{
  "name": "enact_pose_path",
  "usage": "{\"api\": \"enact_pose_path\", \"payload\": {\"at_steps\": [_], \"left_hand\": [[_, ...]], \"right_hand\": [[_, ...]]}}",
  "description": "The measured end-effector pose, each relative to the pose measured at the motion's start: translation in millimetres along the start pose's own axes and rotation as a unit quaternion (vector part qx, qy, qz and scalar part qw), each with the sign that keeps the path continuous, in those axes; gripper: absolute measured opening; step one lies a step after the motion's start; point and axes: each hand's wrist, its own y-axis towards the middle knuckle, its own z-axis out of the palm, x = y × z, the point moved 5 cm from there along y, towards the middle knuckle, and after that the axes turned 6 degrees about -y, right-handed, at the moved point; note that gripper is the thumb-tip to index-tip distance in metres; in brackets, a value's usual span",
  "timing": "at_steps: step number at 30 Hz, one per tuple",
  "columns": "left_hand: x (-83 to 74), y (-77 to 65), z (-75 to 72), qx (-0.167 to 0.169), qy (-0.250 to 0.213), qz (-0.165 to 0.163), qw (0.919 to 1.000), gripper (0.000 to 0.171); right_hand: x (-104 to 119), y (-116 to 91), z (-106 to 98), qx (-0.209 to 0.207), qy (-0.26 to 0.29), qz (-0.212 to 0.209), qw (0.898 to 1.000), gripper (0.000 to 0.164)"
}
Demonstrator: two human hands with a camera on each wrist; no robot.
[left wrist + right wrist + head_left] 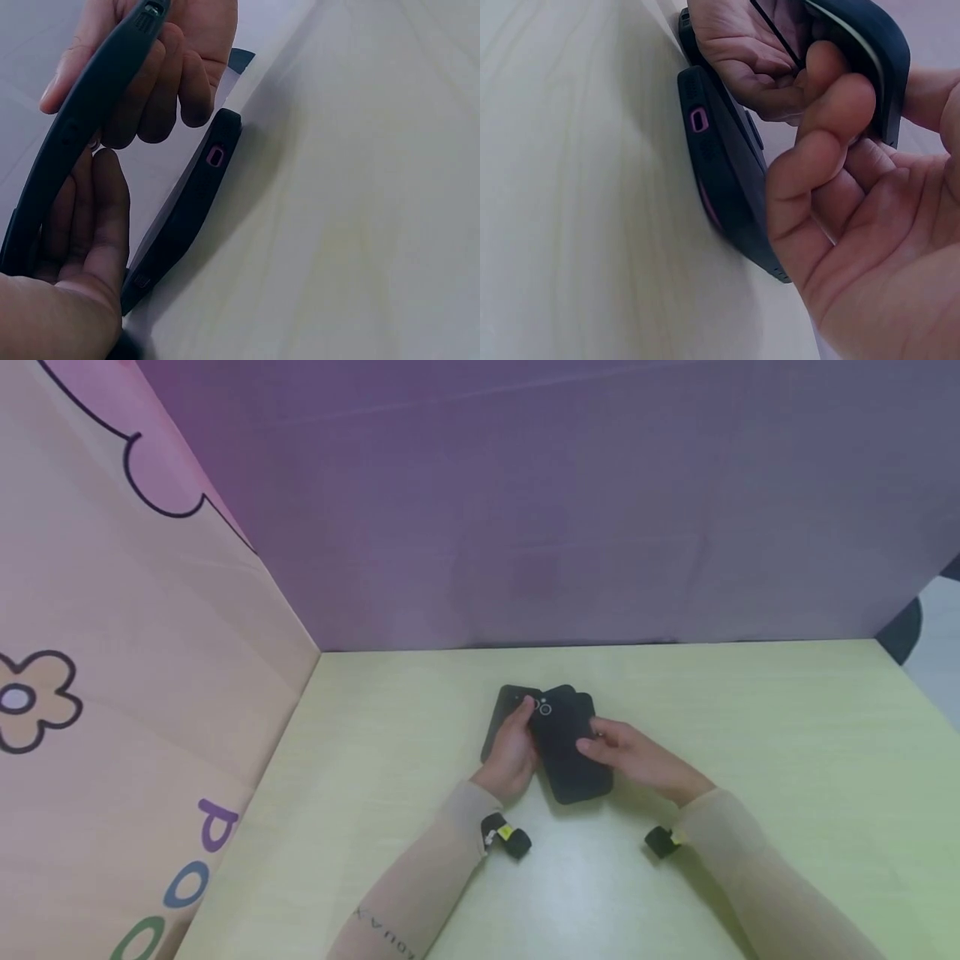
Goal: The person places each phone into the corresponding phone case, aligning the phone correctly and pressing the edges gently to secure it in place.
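A black phone case (572, 764) with round camera holes is held between both hands, tilted and raised off the table. Its thin, bowed side shows in the left wrist view. My left hand (512, 756) grips its left edge, thumb on top. At the right edge, my right hand (637, 758) pinches it, with curled fingers (832, 112) against its inner side in the right wrist view. Left of it lies another dark phone-shaped piece (502, 717), partly behind the left hand. A third dark piece (561, 692) shows behind the held case. One piece on the table (731, 169) has a pink-rimmed port opening.
The pale wooden table (375, 735) spreads around the hands. A purple backdrop (525, 510) stands along its far edge, and a printed panel (150, 652) rises at the left. Small black wrist devices (516, 843) hang near each sleeve cuff.
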Motion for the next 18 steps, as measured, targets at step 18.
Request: {"api": "enact_pose_path", "payload": {"at_steps": [18], "left_hand": [[5.9,-1.0,0.1,-0.008,0.094,-0.007,0.9956,0.062]], "right_hand": [[1.3,5.1,7.7,0.012,-0.004,0.012,1.0,0.039]]}}
